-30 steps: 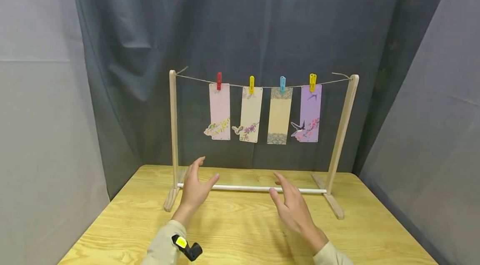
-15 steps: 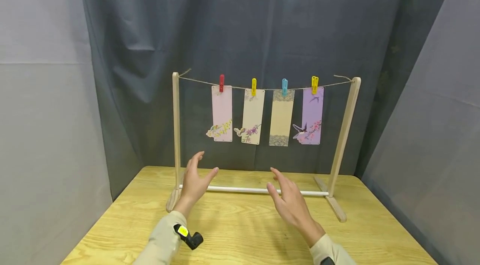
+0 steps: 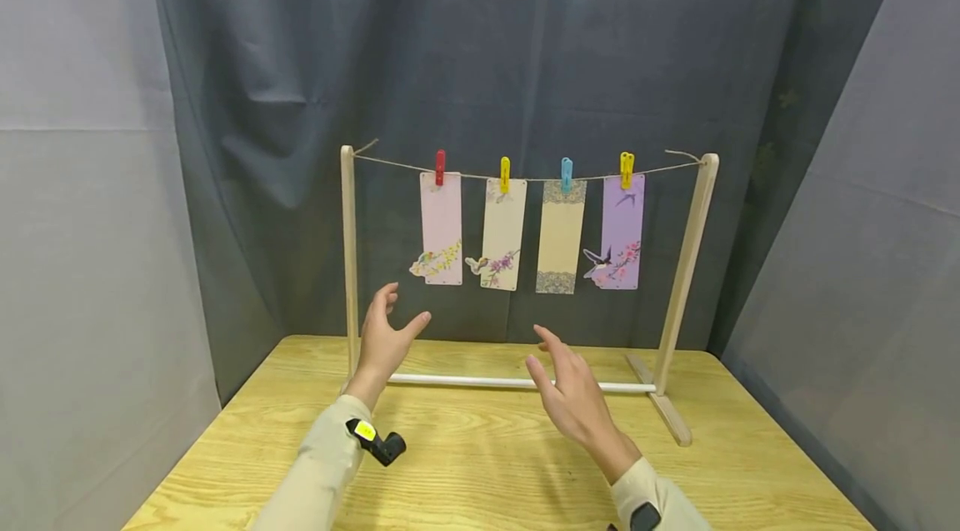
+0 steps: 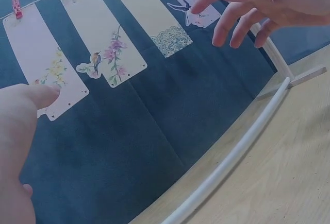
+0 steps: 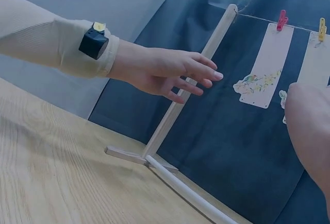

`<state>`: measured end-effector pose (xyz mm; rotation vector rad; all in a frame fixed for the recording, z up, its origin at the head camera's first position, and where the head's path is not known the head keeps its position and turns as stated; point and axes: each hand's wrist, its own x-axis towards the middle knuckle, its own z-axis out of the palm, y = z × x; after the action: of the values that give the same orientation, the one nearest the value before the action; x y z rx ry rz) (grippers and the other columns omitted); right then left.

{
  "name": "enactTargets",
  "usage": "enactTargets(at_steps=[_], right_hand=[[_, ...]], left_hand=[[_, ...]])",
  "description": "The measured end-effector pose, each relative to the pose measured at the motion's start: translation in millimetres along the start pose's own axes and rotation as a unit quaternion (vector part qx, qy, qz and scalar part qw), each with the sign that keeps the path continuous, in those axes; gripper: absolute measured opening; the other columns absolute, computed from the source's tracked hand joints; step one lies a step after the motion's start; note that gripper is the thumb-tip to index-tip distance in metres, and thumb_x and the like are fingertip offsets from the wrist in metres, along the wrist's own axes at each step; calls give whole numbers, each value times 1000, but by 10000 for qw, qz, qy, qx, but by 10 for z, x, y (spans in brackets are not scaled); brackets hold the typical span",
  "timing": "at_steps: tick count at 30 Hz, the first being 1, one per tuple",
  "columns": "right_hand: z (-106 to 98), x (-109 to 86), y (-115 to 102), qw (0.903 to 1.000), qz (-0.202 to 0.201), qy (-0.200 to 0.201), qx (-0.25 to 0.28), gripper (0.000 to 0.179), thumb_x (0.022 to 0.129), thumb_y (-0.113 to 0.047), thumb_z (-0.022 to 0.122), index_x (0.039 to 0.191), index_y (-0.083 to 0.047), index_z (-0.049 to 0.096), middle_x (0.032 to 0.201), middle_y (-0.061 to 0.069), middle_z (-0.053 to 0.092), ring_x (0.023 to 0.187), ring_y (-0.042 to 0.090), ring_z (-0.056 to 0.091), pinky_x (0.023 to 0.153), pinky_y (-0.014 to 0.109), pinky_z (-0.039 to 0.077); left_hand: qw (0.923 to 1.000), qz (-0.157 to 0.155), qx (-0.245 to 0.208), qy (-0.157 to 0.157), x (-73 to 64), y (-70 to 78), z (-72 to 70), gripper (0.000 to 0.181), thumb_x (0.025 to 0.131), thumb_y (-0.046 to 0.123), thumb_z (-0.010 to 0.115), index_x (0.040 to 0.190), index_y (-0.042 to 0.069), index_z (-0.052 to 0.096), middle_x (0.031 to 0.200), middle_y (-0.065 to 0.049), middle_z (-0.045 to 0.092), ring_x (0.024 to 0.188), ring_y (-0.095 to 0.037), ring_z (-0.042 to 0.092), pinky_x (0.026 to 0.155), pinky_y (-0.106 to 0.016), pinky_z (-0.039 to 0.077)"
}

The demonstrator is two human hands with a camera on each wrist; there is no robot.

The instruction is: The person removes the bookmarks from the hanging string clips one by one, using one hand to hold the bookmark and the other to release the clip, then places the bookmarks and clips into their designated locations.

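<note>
My left hand (image 3: 384, 343) is raised in front of the rack's left post, fingers apart and holding nothing. To its right, my right hand (image 3: 576, 399) hovers before the white crossbar (image 3: 480, 382), also holding nothing, thumb and fingers spread. Beyond both hands a string (image 3: 397, 163) carries paper bookmarks on small clothespins. A red clothespin (image 3: 440, 167) holds the pink bookmark (image 3: 441, 218); a yellow clothespin (image 3: 505, 174) holds the cream bookmark (image 3: 502, 227). Further right, a blue clothespin (image 3: 566, 175) bears the lace-edged tan bookmark (image 3: 561, 239), and another yellow clothespin (image 3: 626, 170) the purple bookmark (image 3: 624, 218).
Wooden posts (image 3: 686, 273) on flat feet (image 3: 670, 419) stand on the wood-grain table (image 3: 465, 456). A dark curtain (image 3: 480, 56) hangs behind, with pale cloth walls (image 3: 82, 264) on the sides. A small black camera (image 3: 384, 446) is strapped to the left sleeve.
Both hands have risen and moved forward, the left one more, now in front of the left post's lower part. The bookmarks hang as before; the head view has shifted slightly.
</note>
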<state>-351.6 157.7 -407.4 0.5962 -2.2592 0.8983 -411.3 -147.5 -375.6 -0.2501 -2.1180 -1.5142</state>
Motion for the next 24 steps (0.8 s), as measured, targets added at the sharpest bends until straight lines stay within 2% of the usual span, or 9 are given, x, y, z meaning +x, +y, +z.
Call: enactTargets(at_steps=[5,12,24], right_hand=[[-15,55,-39,10000,-60,-10,-65,53,110,-40,49,157,-19,43,131,13,64,120,37,59,98,60,45],[-25,119,-73,9999,-13,-125,-64,53,110,-42,48,158,-18,42,133,14,63,120,37,58,98,59,45],[-7,245,-117,9998,-16,-183,-67,54,110,-44,48,157,-19,42,132,13,64,120,39,57,96,60,46]], left_hand=[[10000,-39,-35,-44,52,32,-8,80,92,33,81,157,16,37,153,-17,41,143,-38,36,112,-60,34],[9999,-158,4,-28,93,25,-6,81,91,34,82,156,17,38,154,-16,42,143,-38,37,112,-59,34],[9999,-112,-36,15,230,9,-52,88,87,28,86,158,13,35,153,-19,41,141,-41,37,111,-58,35]])
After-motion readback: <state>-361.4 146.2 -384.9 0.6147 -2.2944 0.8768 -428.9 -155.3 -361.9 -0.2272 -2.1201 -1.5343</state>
